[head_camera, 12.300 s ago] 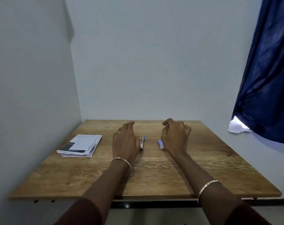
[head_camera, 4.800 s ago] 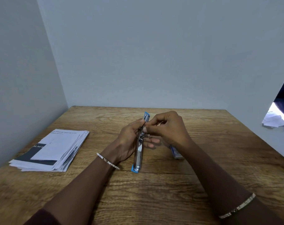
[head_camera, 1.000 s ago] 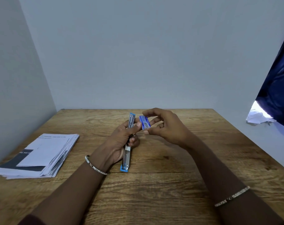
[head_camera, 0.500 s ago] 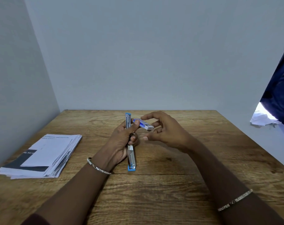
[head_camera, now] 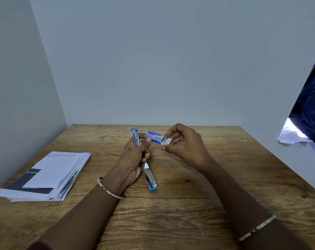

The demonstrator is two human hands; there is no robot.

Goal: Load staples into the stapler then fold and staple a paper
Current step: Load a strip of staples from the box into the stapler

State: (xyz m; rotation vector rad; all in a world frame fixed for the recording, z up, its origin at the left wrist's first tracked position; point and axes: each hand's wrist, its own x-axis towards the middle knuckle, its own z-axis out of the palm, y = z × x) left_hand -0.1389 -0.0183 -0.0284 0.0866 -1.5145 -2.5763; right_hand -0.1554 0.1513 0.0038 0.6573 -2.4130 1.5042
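Observation:
My left hand [head_camera: 133,159] grips a blue and silver stapler [head_camera: 149,175] that is swung fully open, one end pointing at the far wall and the other at me. Its thumb also presses on a small blue staple box [head_camera: 155,137]. My right hand [head_camera: 185,147] pinches the box's pale open end, where a flap or inner tray [head_camera: 166,141] sticks out. Both hands hover just above the middle of the wooden table [head_camera: 171,213]. A stack of white papers [head_camera: 50,175] lies at the left of the table.
Grey walls close the table at the far side and the left. A dark blue curtain [head_camera: 310,112] hangs at the right, with crumpled white paper [head_camera: 291,136] below it, off the table's right edge.
The staple box has turned from near upright to lying sideways between both hands, and its right end has come open. The stapler has stayed in my left hand.

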